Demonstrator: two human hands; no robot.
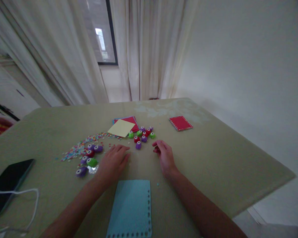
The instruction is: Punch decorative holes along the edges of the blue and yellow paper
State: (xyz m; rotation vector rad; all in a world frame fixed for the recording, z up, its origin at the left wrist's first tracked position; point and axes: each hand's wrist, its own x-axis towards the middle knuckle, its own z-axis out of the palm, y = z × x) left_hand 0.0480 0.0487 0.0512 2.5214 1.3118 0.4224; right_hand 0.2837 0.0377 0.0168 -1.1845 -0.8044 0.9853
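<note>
My left hand [115, 159] is low over the table with its fingers stretched forward, and nothing shows in it. Beside it are scattered small coloured beads [76, 149] and several purple, red and green one-eyed pieces [91, 162]. My right hand [164, 158] hovers to the right, its fingers loosely curved with a gap between them; I see nothing held. Just ahead of it sits a second cluster of one-eyed pieces [144, 138]. A light blue sheet [132, 208] with holes punched along its right and bottom edges lies flat between my forearms.
A pale yellow square [121, 128] rests on red and blue squares [134, 121] farther back. To the right lies a red square with light stitching-like edges [181, 123]. At left are a dark phone [8, 185] and a white cable [36, 205]. Curtains and a wall stand behind.
</note>
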